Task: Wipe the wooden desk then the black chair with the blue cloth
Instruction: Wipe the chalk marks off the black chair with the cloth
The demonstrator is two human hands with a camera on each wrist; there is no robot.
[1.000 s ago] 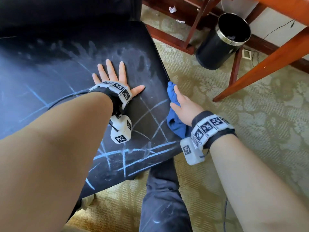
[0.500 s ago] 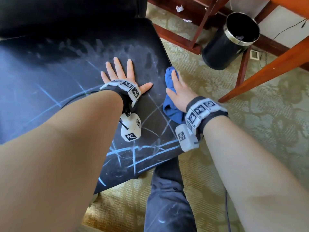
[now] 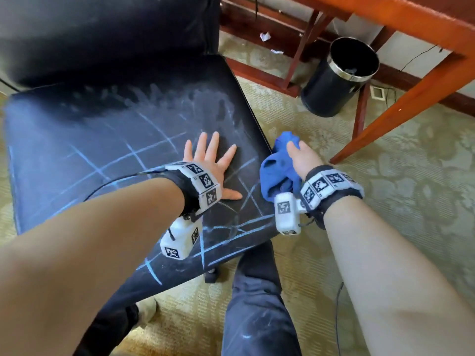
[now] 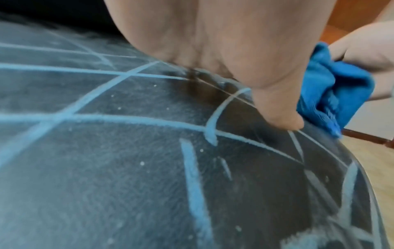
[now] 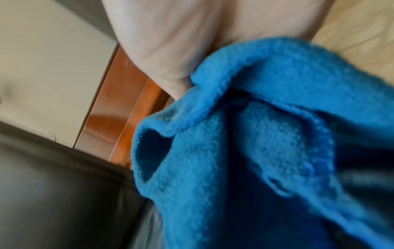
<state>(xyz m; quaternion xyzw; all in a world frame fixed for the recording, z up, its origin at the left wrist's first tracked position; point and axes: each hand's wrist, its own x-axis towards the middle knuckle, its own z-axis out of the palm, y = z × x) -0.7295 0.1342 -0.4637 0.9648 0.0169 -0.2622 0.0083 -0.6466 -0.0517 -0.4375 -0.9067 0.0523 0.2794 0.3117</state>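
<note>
This looks like a hotel room or a furnished home study. The floor is covered wall to wall in a pale green carpet (image 3: 385, 191) with a woven floral pattern. A black padded chair (image 3: 102, 140) with a leather-like seat, marked with pale blue chalk lines, stands at the near left. At the far right is a red-brown wooden desk (image 3: 401, 19) with slanted legs, and below it a round black bin (image 3: 331, 83) with a chrome rim. A dark wooden skirting board (image 3: 411, 78) runs along the cream wall, with a small socket plate (image 3: 377, 92) and thin cables beside it.
</note>
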